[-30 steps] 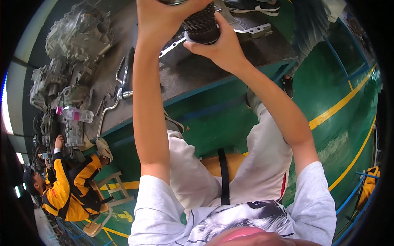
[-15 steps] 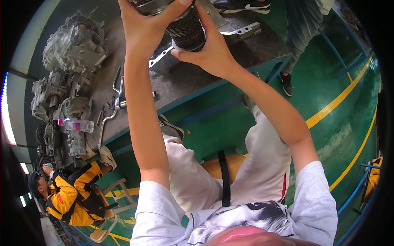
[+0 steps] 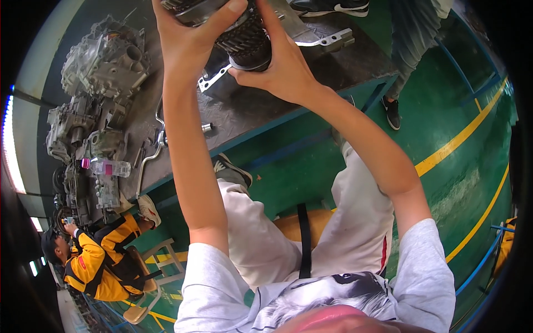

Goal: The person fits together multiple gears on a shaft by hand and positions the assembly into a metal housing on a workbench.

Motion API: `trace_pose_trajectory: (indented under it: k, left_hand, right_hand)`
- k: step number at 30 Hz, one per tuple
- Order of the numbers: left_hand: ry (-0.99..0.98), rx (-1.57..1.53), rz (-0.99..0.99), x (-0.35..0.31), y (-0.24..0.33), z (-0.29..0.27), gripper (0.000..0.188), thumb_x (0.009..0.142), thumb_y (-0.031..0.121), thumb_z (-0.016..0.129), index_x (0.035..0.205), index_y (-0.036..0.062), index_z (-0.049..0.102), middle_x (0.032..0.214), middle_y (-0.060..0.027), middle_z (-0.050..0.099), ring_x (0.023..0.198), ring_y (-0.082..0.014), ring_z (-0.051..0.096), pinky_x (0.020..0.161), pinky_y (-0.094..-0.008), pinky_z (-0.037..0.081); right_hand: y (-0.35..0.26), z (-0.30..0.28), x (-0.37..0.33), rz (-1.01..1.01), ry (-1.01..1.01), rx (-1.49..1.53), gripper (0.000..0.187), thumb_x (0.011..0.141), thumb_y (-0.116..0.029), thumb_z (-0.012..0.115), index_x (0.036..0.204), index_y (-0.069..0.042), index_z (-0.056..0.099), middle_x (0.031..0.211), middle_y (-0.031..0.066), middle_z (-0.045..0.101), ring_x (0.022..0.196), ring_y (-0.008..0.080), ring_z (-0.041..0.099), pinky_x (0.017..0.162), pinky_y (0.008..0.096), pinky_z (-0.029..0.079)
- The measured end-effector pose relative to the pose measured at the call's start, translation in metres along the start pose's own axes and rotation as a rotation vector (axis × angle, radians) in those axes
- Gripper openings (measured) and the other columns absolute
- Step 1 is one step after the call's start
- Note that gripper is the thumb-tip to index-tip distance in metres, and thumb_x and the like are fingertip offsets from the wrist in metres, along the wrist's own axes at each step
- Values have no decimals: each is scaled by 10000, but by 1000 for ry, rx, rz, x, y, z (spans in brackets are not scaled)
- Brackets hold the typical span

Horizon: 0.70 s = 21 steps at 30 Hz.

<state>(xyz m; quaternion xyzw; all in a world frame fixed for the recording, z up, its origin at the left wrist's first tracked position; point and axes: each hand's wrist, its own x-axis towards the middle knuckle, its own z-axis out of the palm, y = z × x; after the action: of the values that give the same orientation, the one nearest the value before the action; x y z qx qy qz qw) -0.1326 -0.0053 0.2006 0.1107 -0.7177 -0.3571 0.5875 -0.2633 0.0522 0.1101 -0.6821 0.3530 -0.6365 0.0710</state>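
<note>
A dark gear shaft (image 3: 245,42) with toothed rings is held up above the table, tilted, at the top of the view. My left hand (image 3: 191,40) grips its upper left part, the thumb lying across a wide metal ring. My right hand (image 3: 284,67) wraps the lower end from the right, its thumb near the bottom rim. The shaft's upper end runs out of view. Behind it on the table lies a silver metal part (image 3: 214,79) with holes, partly hidden by the shaft and my hands.
Metal gearbox housings (image 3: 105,58), a plastic bottle (image 3: 110,167) and a long-handled wrench (image 3: 147,162) lie on the dark table (image 3: 244,114) to the left. A person in yellow and black (image 3: 91,261) sits at the lower left. Another person's legs (image 3: 410,50) stand at the far right.
The gear shaft has shifted slightly left and down in the view, its lower end tilting a little, with both hands still around it. The seated person's hand has moved slightly.
</note>
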Motion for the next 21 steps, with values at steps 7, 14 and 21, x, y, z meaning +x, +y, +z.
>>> trace_pose_trajectory:
  k: [7,14,21]
  left_hand:
    - [-56,9,-10,-1,4,-3,933,699,212,930,1444,33,398,1236,-97,636,1110,-190,649,991,-340,525]
    - [2,-36,-69,-4,12,5,983,675,76,936,1482,39,376,1264,-103,632,1137,-205,645,1008,-353,528]
    - [1,-33,-103,-1,18,7,931,668,17,920,1453,45,420,1241,-101,643,1119,-210,651,987,-351,535]
  right_hand:
    - [8,0,-4,-14,-12,10,1197,761,-180,831,1654,-63,42,1607,306,275,1469,472,332,1188,476,311]
    - [10,3,-5,-20,7,-1,1183,770,-180,830,1652,-60,51,1606,307,273,1464,480,331,1187,478,314]
    - [7,3,-5,8,23,-29,1149,781,-191,826,1647,-57,84,1592,305,288,1453,474,336,1187,494,313]
